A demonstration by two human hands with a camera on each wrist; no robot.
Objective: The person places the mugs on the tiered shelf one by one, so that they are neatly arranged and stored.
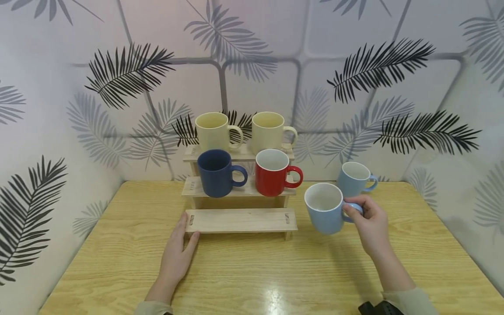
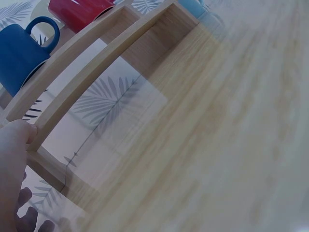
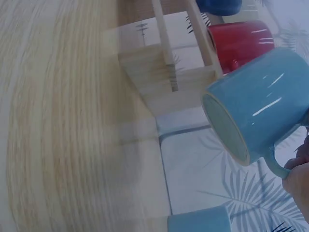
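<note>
My right hand (image 1: 370,221) pinches the handle of a light blue mug (image 1: 326,209), which hangs in the air, slightly tilted, right of a wooden tiered rack (image 1: 242,220). In the right wrist view, the underside of this mug (image 3: 227,130) shows. My left hand (image 1: 175,251) holds the left end of the rack's lowest tier, thumb (image 2: 21,131) at the front edge. A blue mug (image 1: 215,175) and a red mug (image 1: 271,175) stand on the middle tier. On the top tier are two cream mugs, one left (image 1: 212,133) and one right (image 1: 267,133).
Another light blue mug (image 1: 352,180) stands on the wooden table (image 1: 252,267) behind the held one. A leaf-patterned wall covering (image 1: 252,87) rises behind the table and along both sides.
</note>
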